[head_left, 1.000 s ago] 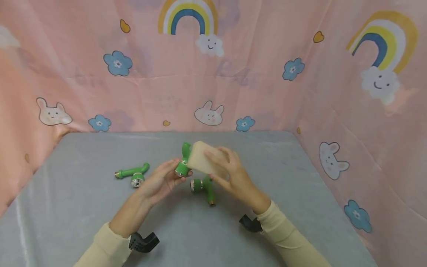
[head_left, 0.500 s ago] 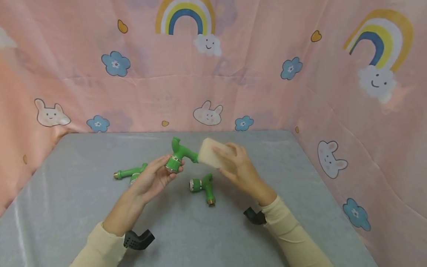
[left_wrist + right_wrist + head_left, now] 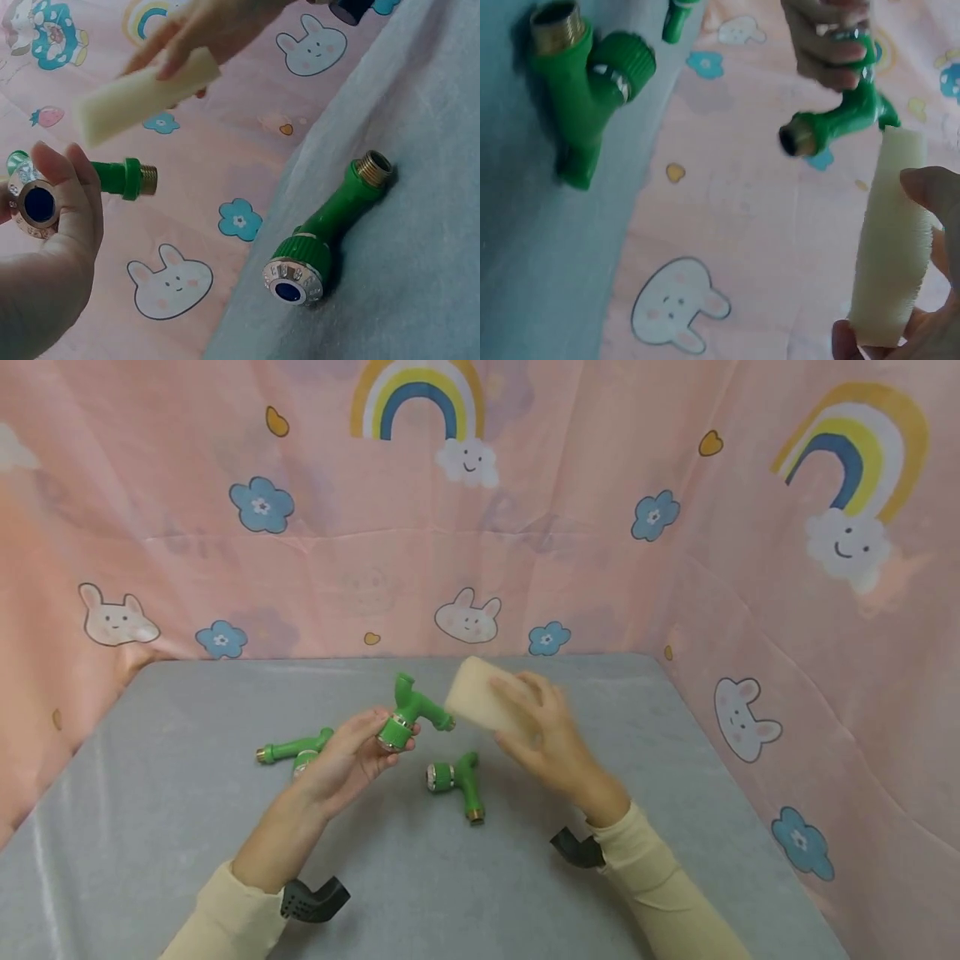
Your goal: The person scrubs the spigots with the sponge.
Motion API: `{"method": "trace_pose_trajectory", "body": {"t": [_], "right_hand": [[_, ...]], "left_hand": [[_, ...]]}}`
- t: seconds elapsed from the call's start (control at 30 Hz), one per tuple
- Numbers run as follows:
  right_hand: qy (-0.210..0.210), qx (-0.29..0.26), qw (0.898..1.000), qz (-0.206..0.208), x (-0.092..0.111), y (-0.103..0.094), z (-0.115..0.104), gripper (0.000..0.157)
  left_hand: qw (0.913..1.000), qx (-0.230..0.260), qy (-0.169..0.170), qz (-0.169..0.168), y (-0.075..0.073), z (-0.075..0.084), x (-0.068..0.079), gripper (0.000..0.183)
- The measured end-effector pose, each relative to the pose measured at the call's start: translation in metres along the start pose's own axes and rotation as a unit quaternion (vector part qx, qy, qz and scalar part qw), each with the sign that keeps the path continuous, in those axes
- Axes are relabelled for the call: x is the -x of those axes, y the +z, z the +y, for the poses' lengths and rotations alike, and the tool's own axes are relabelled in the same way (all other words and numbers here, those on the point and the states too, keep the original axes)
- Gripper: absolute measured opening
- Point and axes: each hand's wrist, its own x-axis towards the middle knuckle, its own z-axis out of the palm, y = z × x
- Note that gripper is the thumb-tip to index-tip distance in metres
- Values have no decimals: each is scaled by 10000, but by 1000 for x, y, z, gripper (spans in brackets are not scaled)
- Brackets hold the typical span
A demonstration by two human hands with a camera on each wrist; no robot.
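A green faucet (image 3: 421, 704) with a silver-trimmed knob and brass threaded end is up off the table in my left hand (image 3: 351, 766), whose fingers grip it by the knob. My right hand (image 3: 553, 742) holds a cream sponge block (image 3: 483, 695) between thumb and fingers, just right of the faucet's threaded end. In the right wrist view a gap shows between the sponge (image 3: 891, 240) and the threaded end. A second green faucet (image 3: 467, 785) lies on the table below and between the hands. Behind my left wrist lies a third faucet (image 3: 292, 748), its knob partly hidden by the hand.
The grey cloth-covered table (image 3: 495, 893) spreads under both arms. Pink printed curtain (image 3: 337, 568) hangs along the back and sides. A black wrist camera mount sits at each cuff, the left mount (image 3: 315, 900) and the right mount (image 3: 577, 847), both low over the table.
The sponge first overlapped the faucet, then moved away right and slightly up with my right hand. My left hand shifted left and turned the faucet so its threaded end points right.
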Motion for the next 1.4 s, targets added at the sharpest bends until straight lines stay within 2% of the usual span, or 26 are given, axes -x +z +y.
{"method": "trace_pose_trajectory", "body": {"t": [0.1, 0.23, 0.33, 0.47, 0.67, 0.77, 0.9, 1.0, 1.07, 1.23, 1.4], "right_hand": [[-490, -76, 9986, 174, 2, 5, -9, 62], [-784, 80, 9966, 228, 4, 16, -15, 64], [-702, 160, 9973, 163, 6, 22, -15, 66], [-480, 319, 9983, 70, 5, 23, -10, 65], [-74, 524, 9985, 159, 1, 14, -2, 63], [-158, 365, 9986, 358, 1, 10, -2, 62], [-764, 208, 9958, 462, 2, 11, -7, 61], [-1269, 370, 9905, 381, 4, 16, -13, 61], [-1458, 555, 9873, 309, 5, 20, -16, 60], [-1486, 890, 9847, 177, 7, 27, -18, 62], [-1390, 1208, 9828, 133, 7, 28, -14, 64]], "left_hand": [[9992, -388, -55, 89, 3, -4, -2, 21], [9992, -376, -124, 45, 6, -8, -3, 19], [9995, -258, -174, 24, 7, -9, -3, 20], [9993, -272, -207, 164, 6, -7, -2, 22], [9961, -751, -74, 450, 1, -5, -2, 22], [9930, -1012, -6, 605, 1, -6, -4, 19], [9863, -1405, -14, 864, 3, -8, -5, 17], [9803, -1676, -53, 1046, 6, -9, -5, 22], [9760, -1864, -49, 1127, 9, -10, -5, 29], [9645, -2327, 100, 1242, 12, -9, -3, 41], [9503, -2734, 386, 1436, 12, -9, -3, 41]]}}
